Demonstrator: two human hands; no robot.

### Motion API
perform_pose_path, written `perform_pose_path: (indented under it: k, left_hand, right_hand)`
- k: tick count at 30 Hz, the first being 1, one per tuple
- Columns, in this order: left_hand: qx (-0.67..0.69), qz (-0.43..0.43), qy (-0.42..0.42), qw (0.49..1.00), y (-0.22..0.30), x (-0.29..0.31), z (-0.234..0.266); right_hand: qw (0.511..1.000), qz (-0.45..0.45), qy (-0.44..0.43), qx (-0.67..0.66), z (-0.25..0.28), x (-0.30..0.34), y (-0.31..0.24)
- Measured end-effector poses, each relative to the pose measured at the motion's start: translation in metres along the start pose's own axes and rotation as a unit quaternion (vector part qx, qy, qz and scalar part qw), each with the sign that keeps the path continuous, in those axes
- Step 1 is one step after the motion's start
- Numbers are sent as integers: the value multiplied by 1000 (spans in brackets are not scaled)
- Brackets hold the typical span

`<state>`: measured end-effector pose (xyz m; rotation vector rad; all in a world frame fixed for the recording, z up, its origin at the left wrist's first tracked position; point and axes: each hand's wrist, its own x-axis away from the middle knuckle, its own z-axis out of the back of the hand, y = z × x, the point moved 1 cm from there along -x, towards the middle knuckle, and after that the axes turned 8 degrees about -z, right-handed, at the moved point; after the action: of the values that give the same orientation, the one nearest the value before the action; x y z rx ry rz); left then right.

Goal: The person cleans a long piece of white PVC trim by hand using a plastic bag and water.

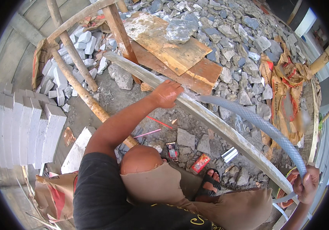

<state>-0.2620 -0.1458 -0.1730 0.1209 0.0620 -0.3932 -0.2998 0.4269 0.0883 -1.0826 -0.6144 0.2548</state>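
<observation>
A long, straight, greyish bar [226, 129] is held slantwise in front of the body, its far end beside an upright brown wooden post [120, 32] at upper left and its near end just beside the right hand [306, 184]. The left hand [167, 93] is laid on the upper part of the bar, with its fingers bent and kept close together; whether the bar is firmly gripped by it cannot be told. A translucent blue-grey, mesh-patterned flexible hose [264, 122] is clamped in the right hand, the fingers being wrapped round it. From that fist the hose is arched up and leftward, its tip brought close to the bar, just right of the left hand. The two hands are set well apart. Beneath the bar, a crumpled red packet [200, 163] and a small dark packet [171, 151] are seen on the rubble-strewn ground [160, 120]. Broken grey stones [229, 30] are heaped beyond.
</observation>
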Motion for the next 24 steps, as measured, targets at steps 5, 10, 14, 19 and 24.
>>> perform_pose_path:
  k: [5, 10, 14, 19, 24]
  left_hand:
    - [-23, 2, 48, 999, -63, 29, 9]
    - [-64, 52, 85, 993, -91, 41, -6]
    - [15, -38, 20, 999, -39, 15, 0]
    - [74, -118, -59, 989, 68, -51, 35]
    - [74, -179, -109, 975, 107, -71, 34]
  right_hand:
    - [973, 24, 229, 6, 44, 54, 59]
    - [906, -146, 395, -35, 46, 81, 66]
    - [895, -178, 408, 35, 10, 23, 81]
    - [913, -68, 396, 68, -21, -44, 129]
    - [892, -7, 411, 189, -47, -79, 138]
